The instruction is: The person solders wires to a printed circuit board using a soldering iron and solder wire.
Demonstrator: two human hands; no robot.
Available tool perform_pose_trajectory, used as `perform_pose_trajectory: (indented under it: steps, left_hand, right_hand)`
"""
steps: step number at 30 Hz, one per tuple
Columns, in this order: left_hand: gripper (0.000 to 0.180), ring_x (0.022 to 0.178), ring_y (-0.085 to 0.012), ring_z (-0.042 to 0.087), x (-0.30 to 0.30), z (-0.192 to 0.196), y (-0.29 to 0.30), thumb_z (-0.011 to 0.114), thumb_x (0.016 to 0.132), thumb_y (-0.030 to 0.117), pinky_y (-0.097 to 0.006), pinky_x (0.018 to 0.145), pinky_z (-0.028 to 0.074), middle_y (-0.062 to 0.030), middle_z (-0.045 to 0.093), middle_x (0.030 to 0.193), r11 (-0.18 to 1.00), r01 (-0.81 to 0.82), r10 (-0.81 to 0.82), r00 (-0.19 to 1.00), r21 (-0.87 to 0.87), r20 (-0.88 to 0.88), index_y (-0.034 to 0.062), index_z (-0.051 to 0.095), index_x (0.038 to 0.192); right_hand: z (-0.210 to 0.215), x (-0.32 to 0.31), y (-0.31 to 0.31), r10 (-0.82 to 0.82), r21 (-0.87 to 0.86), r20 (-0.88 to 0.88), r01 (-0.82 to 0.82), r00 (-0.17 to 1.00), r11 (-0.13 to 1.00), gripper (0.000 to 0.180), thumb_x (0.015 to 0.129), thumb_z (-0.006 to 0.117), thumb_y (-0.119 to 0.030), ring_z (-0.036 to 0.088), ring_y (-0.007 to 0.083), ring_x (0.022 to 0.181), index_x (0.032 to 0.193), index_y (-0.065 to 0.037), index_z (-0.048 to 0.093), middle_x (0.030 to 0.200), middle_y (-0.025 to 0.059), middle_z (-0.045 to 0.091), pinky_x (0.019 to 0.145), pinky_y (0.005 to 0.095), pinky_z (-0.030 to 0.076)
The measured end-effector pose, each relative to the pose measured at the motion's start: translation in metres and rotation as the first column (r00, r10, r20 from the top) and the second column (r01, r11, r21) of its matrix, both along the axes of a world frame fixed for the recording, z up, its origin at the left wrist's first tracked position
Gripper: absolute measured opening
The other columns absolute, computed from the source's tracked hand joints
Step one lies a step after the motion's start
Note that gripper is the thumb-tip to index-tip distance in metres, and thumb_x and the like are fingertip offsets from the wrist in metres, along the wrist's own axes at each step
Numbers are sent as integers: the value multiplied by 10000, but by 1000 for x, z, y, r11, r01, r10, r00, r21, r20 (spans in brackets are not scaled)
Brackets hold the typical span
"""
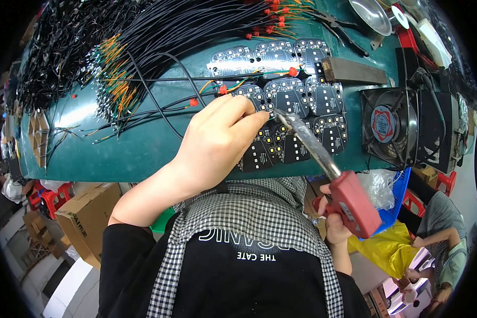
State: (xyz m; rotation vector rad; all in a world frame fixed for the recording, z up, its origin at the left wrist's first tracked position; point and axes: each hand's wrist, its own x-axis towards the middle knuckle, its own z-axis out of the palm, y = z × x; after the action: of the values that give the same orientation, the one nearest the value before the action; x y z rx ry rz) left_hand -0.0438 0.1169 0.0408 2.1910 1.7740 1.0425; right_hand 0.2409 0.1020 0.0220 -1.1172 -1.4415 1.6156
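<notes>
Handwork over a smooth green tabletop (63,151)

At far left lies a tangled heap of thin, glossy black cables (55,61). Beside it, a sheaf of long, smooth black cables (180,26) fans out, its near ends splitting into fine orange and green wires with silvery tips. A few cables stretch rightward across the table, carrying small rounded red pieces (293,71).

The bare left hand (214,132) is closed in a pinch, thumb against fingers, over the middle of the picture; whether a wire sits between the fingertips cannot be told. Under and beyond them lies a flat panel of black circuit boards (286,98) with curved outlines, dotted with small pale squares.

A pistol-shaped red plastic soldering tool (352,204) points its long metal barrel, loosely wrapped in crinkled shiny film, at the panel just beside those fingertips. The bare right hand (334,225) is wrapped around its handle.

Further right are dark-handled metal pliers (336,24), a rough grey-brown rectangular bar (355,71), a shallow shiny metal dish (371,16) and a square black-framed fan (387,124)
</notes>
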Motion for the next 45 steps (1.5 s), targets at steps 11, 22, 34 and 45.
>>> perform_pose_trajectory:
  steps: [11, 22, 34, 45]
  left_hand:
    - [147, 692, -238, 575, -8, 24, 13, 647, 709, -1, -316, 608, 465, -77, 572, 751, 996, 38, -39, 999, -77, -4, 10, 639, 855]
    - [185, 847, -293, 613, -23, 3, 162, 607, 776, 160, -378, 735, 490, -142, 631, 864, 987, -61, -31, 840, -152, -542, 37, 639, 909]
    - [170, 807, -280, 617, -16, -11, 178, 633, 741, 173, -384, 682, 489, -104, 641, 805, 1000, -4, -5, 871, -18, -491, 84, 635, 886]
    - [99, 631, -130, 566, -21, 35, 143, 636, 792, 95, -251, 595, 458, -17, 607, 698, 816, 167, -455, 777, 554, 436, 9, 636, 840]
  right_hand:
    - [9, -6, 2, -125, 26, -107, 129, 986, 991, 718, 775, 659, -457, 512, 135, 652, 1245, 23, 405, 1129, 161, 537, 575, 259, 422]
    - [6, -5, 3, -276, 117, -167, 297, 947, 948, 686, 792, 650, -413, 531, 137, 622, 1229, 53, 399, 1079, 176, 554, 554, 269, 474]
    - [3, 3, 0, -323, 141, -161, 346, 933, 928, 663, 792, 645, -417, 535, 142, 613, 1199, 56, 420, 1059, 185, 558, 516, 245, 443]
    - [0, 9, 0, -353, 140, -182, 380, 918, 914, 653, 790, 644, -422, 537, 136, 606, 1180, 51, 419, 1063, 172, 550, 523, 259, 475]
